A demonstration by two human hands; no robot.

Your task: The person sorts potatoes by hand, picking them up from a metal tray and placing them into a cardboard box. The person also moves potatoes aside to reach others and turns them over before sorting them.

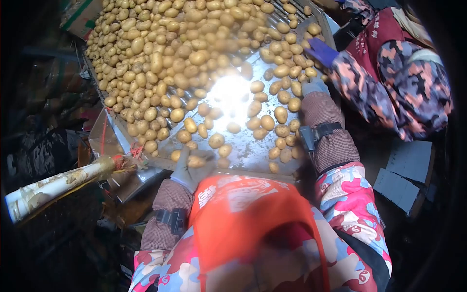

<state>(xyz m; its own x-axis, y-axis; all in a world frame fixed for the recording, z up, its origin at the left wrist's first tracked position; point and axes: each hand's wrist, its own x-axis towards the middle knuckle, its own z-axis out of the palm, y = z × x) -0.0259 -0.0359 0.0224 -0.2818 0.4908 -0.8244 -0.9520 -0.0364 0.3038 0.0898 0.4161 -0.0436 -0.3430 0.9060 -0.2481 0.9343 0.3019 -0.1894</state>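
Potatoes lie heaped over the far and left part of a metal sorting table. My left hand, in a pale glove, is at the table's near edge, its fingers around a potato. My right hand, in a light grey-blue glove, reaches to the table's right side beside a loose band of potatoes. Its fingers are mostly hidden beyond the cuff, so what it holds does not show. Strong glare whitens the middle of the table.
At the upper right is another person in a camouflage sleeve, whose purple glove is over the table edge. A white pipe juts out at the left. Cardboard pieces lie at the lower right, and a box stands upper left.
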